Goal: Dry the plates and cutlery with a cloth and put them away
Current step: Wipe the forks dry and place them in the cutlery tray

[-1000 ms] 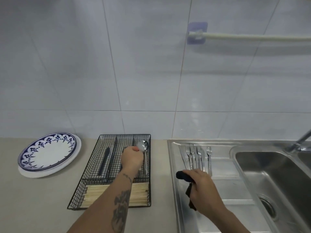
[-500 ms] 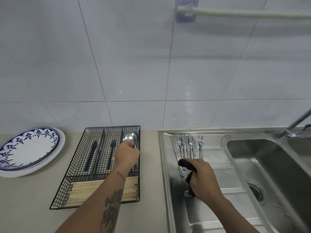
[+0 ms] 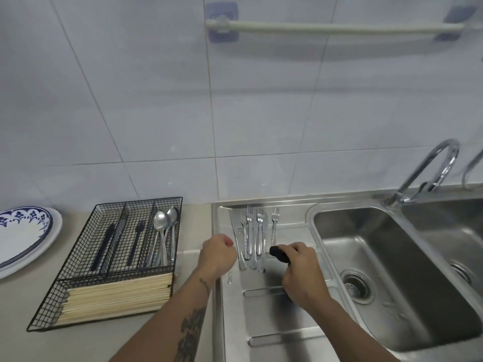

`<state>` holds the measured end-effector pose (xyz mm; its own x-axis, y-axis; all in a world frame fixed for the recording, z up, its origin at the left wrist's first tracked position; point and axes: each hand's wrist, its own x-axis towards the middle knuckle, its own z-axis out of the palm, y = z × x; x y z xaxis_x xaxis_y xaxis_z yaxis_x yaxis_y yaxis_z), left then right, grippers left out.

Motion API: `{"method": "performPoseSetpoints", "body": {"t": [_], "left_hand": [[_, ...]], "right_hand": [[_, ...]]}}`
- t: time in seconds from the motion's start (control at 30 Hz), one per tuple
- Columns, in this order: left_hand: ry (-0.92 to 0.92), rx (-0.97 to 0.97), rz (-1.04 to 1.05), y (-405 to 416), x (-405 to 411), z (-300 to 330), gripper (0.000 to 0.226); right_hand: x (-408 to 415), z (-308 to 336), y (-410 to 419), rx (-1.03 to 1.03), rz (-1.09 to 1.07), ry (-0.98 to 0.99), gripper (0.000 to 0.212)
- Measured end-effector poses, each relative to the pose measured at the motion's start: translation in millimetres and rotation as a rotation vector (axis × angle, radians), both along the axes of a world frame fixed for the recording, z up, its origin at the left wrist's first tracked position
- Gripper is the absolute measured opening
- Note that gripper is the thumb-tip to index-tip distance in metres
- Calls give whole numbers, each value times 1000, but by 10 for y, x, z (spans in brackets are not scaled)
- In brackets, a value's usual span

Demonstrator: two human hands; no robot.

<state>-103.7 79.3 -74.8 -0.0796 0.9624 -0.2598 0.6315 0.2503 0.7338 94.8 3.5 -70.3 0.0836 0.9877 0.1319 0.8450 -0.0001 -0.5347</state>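
Observation:
My left hand hovers at the left edge of the steel draining board, fingers curled, holding nothing, just left of a knife. Several forks lie side by side on the board beyond my hands. My right hand grips a dark cloth right of the forks' handles. A black wire cutlery tray stands on the counter to the left, with spoons in its right compartment, dark cutlery in the other two and chopsticks across the front. Blue-patterned plates are stacked at far left.
A deep sink basin with a drain sits right of the draining board, with a curved tap behind it and a second basin at the far right. A white towel rail is fixed high on the tiled wall.
My left hand has let go of the spoon in the tray's right compartment and moved right to the draining board's edge. My right hand with the cloth shifted slightly right.

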Motion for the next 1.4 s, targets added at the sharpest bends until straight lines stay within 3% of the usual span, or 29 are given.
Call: {"method": "performPoseSetpoints", "body": {"t": [0.43, 0.67, 0.93, 1.1, 1.4], "left_hand": [[229, -24, 79, 449, 665, -195, 18], [358, 4, 142, 613, 846, -270, 8], [215, -132, 236, 717, 888, -214, 8], [119, -149, 323, 685, 790, -133, 16], [10, -63, 121, 242, 471, 138, 24]], "right_hand": [[414, -461, 100, -30, 71, -3, 55], [486, -647, 89, -20, 225, -17, 68], [560, -683, 95, -72, 228, 70, 81], [572, -536, 69, -118, 182, 139, 72], [451, -144, -52, 0, 149, 121, 58]]}}
